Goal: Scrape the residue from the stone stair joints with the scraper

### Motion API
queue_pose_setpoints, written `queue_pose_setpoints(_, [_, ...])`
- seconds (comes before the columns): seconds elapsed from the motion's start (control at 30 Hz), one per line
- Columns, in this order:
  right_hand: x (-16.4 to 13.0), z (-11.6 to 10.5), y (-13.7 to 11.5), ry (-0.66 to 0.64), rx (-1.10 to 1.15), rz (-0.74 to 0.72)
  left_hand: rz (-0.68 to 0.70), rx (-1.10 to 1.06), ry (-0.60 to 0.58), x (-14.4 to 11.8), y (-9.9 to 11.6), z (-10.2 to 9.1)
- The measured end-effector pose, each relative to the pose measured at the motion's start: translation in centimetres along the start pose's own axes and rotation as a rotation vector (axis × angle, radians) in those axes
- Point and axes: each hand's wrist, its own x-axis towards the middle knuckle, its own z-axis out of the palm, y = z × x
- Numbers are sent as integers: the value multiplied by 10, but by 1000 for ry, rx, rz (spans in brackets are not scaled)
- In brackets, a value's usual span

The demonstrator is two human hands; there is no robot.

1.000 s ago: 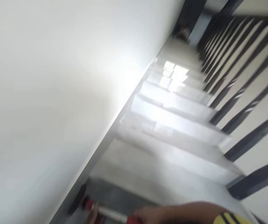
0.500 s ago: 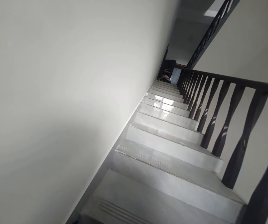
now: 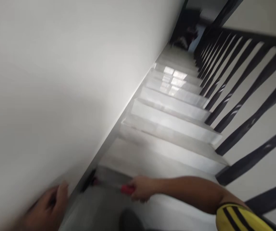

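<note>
Head view, right hand: the right hand [image 3: 139, 190] is stretched out low over a stair tread, fingers clamped round the red handle of a long tool [image 3: 113, 183].
Head view, tool: a pale shaft is seen running from the red grip to a dark head [image 3: 89, 180], which sits right at the foot of the white wall [image 3: 56, 80], where the dark skirting [image 3: 109, 141] meets the step. What kind of tool it is cannot be told through the blur.
Head view, left hand: the left hand [image 3: 47, 208] is raised beside the wall, fingers loosely spread, nothing held; whether the wall is touched cannot be told.
Head view, surroundings: pale glossy stairs [image 3: 173, 109] climb ahead, and dark banister spindles [image 3: 238, 96] line the right side.
Step in hand: work along the wall edge of this tread is judged to be under way.
Next move: a steady, controlled stroke along the skirting line would be called for, with the head kept pressed into the corner.
</note>
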Motion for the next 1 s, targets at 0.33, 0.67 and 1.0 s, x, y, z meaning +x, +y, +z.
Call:
queue_pose_setpoints(0.33, [-18,-9,-23,-5,-29,44,366,133,273,-1,14,12])
queue_pose_setpoints(0.67, [14,22,13,-19,0,19,337,186,287,-1,24,4])
queue_pose_setpoints(1.0, [-13,80,90,-287,1083,203,304,91,260,-2,40,-1])
